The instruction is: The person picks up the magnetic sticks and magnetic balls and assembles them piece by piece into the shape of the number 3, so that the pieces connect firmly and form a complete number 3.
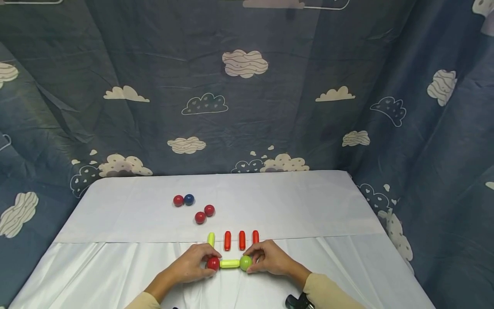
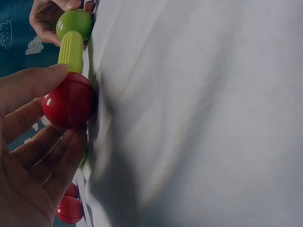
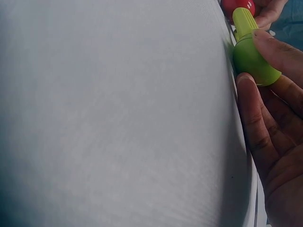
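Observation:
Near the front of the table, a yellow-green ribbed rod lies between a red ball and a green ball, touching both. My left hand grips the red ball between thumb and fingers. On the other side, my right hand holds the green ball the same way. The left wrist view shows the rod meeting the red ball. In the right wrist view the rod's other end meets the green ball. Whether the ends are fastened cannot be told.
Just beyond the hands stand three red rods in a row and another yellow-green rod, partly behind the left hand. Farther back lie three red balls and a blue ball. A cloud-patterned curtain borders the white table.

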`<state>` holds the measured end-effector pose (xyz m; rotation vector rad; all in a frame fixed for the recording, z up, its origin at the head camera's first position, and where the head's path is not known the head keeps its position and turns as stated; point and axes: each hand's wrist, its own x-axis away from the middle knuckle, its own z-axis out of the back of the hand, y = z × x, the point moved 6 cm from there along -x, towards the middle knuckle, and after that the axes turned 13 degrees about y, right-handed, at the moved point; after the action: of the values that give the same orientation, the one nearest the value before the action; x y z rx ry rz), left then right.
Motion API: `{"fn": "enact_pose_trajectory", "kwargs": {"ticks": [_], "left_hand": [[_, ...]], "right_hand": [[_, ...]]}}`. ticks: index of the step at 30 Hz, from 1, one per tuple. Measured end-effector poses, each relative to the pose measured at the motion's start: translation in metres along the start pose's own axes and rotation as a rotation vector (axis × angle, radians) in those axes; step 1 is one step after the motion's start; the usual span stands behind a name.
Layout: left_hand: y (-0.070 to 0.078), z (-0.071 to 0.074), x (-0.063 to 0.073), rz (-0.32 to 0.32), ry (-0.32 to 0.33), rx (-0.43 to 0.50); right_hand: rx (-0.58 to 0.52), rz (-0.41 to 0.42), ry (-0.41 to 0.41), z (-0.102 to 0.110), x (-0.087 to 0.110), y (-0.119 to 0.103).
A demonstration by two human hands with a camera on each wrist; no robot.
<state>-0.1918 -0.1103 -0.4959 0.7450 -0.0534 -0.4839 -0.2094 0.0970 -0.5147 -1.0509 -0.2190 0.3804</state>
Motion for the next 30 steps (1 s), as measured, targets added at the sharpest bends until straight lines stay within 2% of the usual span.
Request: {"fn": "enact_pose_trajectory", "kwargs": {"ticks": [2,10,20,30], "left_hand": [[0.001,0.0,0.0,-0.011,0.007,-0.005],[0.014,-0.004,-0.006,-0.127,0.049,-0.047],[0.019,-0.015,-0.008,-0.134,0.022,-0.118],[0.02,-0.015,-0.009,-0.127,0.03,-0.135]], "right_hand": [[0.0,0.001,0.0,0.0,0.0,0.0],[-0.01,0.01,-0.002,0.0,0.0,0.0],[-0.03,0.006,-0.003,0.0,0.001,-0.002],[-0.002,0.008,-0.008,0.0,-0.001,-0.004]]}}
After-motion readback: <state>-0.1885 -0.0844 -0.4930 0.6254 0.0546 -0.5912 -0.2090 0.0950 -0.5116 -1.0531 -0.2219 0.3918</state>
